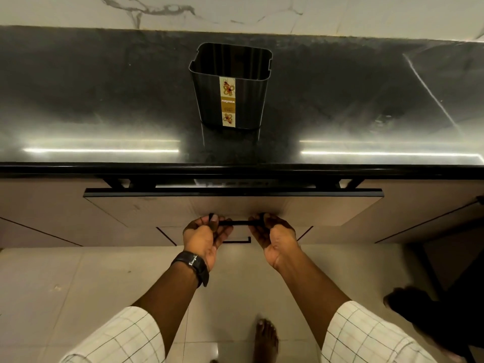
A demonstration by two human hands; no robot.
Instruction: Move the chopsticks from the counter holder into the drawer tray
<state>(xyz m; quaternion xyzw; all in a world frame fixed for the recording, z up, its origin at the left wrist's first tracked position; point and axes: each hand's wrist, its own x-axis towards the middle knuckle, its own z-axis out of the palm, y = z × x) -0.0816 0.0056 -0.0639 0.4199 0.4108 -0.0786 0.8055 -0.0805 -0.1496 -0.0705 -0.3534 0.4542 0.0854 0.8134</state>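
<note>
A black square holder with a gold label stands on the dark counter, and I see no chopsticks inside it. Below the counter edge the drawer is pulled out only a small way, showing a narrow dark gap at its top. My left hand and my right hand both grip the black drawer handle, one at each end. The drawer tray is hidden and no chopsticks are in sight.
A white marble wall backs the counter. A lower drawer with its own black handle sits beneath. Pale floor tiles lie below, with my bare foot and a dark object at the right.
</note>
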